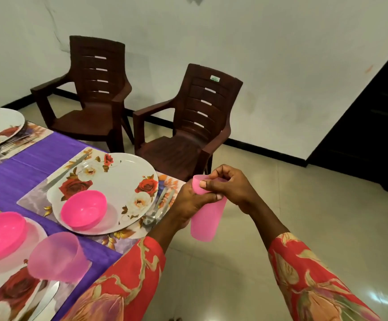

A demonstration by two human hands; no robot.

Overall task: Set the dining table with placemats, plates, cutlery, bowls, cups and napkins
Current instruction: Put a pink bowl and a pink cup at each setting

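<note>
Head view shows both hands beside the table edge, over the floor. The left hand [191, 201] grips a stack of pink cups [205, 218], its fingers curled round the body of the stack. The right hand [229, 185] pinches the upper end of the stack with thumb and fingers; it looks like two cups, one inside the other, but I cannot tell the number for sure.

On the table lies a purple cloth [28, 163]. The middle placemat [37, 200] carries a floral plate [118, 181], and a pink bowl [84, 210] stands on this plate at its near side. A knife [65, 173] lies on the far side of the plate, and more cutlery [158, 210] lies just beside its right rim. Nearer to the camera, another pink cup [57, 256] stands upright beside a second pink bowl [0, 235]. Two brown chairs [183, 126] stand by the wall.
</note>
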